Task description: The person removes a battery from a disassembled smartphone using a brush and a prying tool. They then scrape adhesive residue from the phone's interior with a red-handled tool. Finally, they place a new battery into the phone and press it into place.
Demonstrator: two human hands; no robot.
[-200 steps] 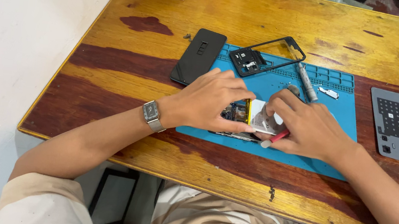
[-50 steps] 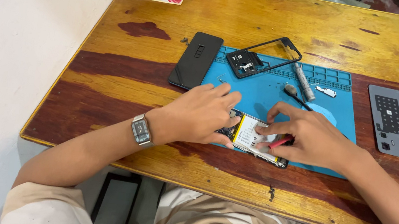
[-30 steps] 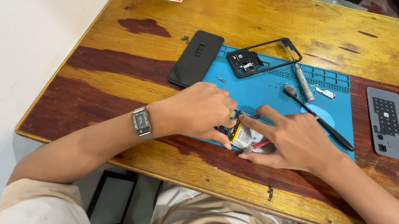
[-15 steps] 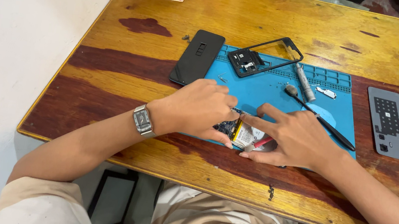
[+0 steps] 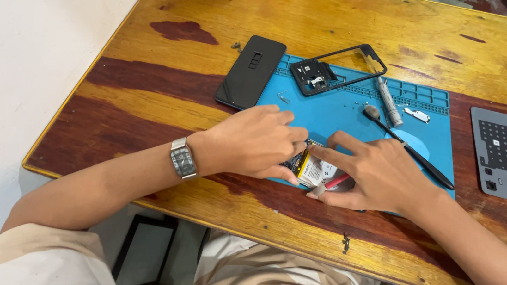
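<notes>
Two hands are seen over one opened phone (image 5: 313, 169), which lies at the near edge of one blue mat (image 5: 346, 112) on the wooden table (image 5: 319, 16). The left hand (image 5: 253, 142) is curled over the phone's left part, fingertips pressed on it. The right hand (image 5: 377, 174) is laid on the right part, index finger stretched toward the left hand; a thin red tool (image 5: 337, 182) is pinched under its fingers. One wristwatch (image 5: 183, 158) is worn on the left wrist.

Counted on the mat: one black phone frame (image 5: 337, 69), one grey screwdriver (image 5: 390, 102), one black brush (image 5: 409, 147). One black back cover (image 5: 250, 72) overlaps the mat's left edge; one grey panel (image 5: 499, 154) lies to the right.

Compared with half a second earlier, both hands remain on the phone, nearly unmoved; nothing else has shifted.
</notes>
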